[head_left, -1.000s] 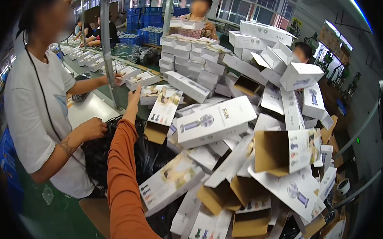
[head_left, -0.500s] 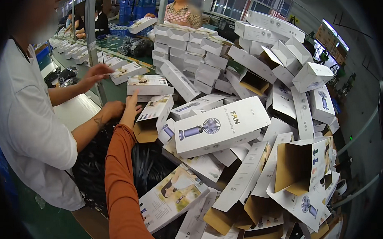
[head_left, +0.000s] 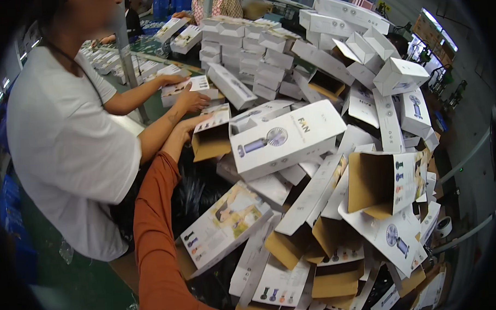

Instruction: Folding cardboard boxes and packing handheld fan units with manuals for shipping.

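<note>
My left hand [head_left: 188, 126] reaches in from an orange sleeve, its fingers stretched flat along the top of a white printed carton [head_left: 212, 133]. That carton's brown open end faces me. Just beyond, a co-worker's two hands rest on another printed carton [head_left: 184, 86], close above my fingers. To the right of my hand, a large white fan carton [head_left: 289, 140] lies slanting on top of the heap. Below it and nearer me is a carton with a picture side up [head_left: 227, 228]. My right hand is out of view.
Many loose cartons pile up on the right, some gaping like the open carton [head_left: 372, 186]. Stacked cartons [head_left: 239, 46] form a wall at the back. Black plastic bags [head_left: 197, 184] lie under my forearm. The co-worker [head_left: 67, 139] in white stands close on the left.
My left hand has moved right and the open-ended carton under it has shifted right. The co-worker has leaned in and brought both hands onto the carton beyond. The view has tilted down a little.
</note>
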Demonstrator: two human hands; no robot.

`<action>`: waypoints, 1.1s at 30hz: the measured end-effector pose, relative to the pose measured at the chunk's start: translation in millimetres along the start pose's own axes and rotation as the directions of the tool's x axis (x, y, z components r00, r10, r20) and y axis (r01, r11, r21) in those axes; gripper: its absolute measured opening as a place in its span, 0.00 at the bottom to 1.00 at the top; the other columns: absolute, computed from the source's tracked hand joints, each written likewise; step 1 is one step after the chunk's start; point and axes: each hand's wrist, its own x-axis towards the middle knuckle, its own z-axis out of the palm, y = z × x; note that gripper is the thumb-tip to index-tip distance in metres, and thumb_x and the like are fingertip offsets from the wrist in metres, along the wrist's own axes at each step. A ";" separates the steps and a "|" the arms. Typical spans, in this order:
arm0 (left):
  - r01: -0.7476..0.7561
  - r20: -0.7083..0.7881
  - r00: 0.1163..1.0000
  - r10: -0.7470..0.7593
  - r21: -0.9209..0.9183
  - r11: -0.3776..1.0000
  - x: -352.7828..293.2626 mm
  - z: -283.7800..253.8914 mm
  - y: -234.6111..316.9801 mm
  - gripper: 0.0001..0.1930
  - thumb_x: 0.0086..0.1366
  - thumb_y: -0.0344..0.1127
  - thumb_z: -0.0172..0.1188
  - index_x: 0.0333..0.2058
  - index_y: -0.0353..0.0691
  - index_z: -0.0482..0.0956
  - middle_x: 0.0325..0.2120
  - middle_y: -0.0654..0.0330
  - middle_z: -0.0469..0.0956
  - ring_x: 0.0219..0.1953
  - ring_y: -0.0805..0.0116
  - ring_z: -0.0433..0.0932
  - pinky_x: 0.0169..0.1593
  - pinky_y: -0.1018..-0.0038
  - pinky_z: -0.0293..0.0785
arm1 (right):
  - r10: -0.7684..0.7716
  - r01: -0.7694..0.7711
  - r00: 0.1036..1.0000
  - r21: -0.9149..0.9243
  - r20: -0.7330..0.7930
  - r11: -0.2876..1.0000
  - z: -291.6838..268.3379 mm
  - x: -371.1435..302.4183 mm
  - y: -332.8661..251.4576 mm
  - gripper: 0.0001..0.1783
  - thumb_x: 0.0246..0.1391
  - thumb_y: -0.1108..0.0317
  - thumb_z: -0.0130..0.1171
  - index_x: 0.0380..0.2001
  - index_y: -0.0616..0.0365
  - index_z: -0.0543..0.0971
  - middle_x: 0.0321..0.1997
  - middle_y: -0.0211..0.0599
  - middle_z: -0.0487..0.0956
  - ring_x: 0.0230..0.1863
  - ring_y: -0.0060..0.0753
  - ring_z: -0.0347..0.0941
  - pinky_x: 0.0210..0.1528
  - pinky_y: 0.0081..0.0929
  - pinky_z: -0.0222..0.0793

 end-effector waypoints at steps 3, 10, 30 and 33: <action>-0.073 0.008 0.997 0.073 0.021 0.997 -38.8 13.7 -4.9 0.25 0.59 0.38 0.61 0.52 0.34 0.65 0.40 0.58 0.77 0.33 0.73 0.78 0.36 0.75 0.77 | -0.002 0.003 0.998 0.016 -0.065 1.000 7.5 -5.3 3.0 0.15 0.53 0.65 0.57 0.37 0.67 0.77 0.38 0.38 0.77 0.39 0.29 0.73 0.42 0.25 0.67; -0.360 -0.015 0.925 0.380 0.291 0.887 -134.9 50.8 -39.6 0.26 0.58 0.35 0.61 0.54 0.33 0.64 0.42 0.58 0.76 0.34 0.74 0.77 0.37 0.75 0.76 | 0.024 -0.018 0.996 0.070 -0.084 0.997 6.0 -28.2 -29.6 0.16 0.53 0.72 0.55 0.45 0.69 0.74 0.42 0.45 0.77 0.46 0.34 0.73 0.51 0.27 0.65; -0.206 0.275 0.662 0.697 0.961 -0.184 -55.2 383.8 -9.8 0.42 0.44 0.59 0.64 0.56 0.41 0.66 0.47 0.44 0.73 0.49 0.53 0.73 0.52 0.67 0.67 | -0.064 0.069 0.996 0.090 -0.068 0.994 -12.3 -68.5 17.3 0.17 0.55 0.70 0.55 0.49 0.60 0.74 0.45 0.35 0.77 0.49 0.23 0.70 0.54 0.21 0.62; -0.484 0.360 0.700 0.617 0.874 0.038 -66.9 377.5 -3.5 0.35 0.56 0.53 0.60 0.57 0.37 0.64 0.51 0.48 0.70 0.51 0.61 0.70 0.52 0.71 0.65 | -0.126 0.131 0.990 0.111 -0.056 0.985 -17.0 -80.8 21.5 0.18 0.56 0.70 0.55 0.50 0.61 0.73 0.45 0.35 0.77 0.49 0.22 0.70 0.54 0.21 0.62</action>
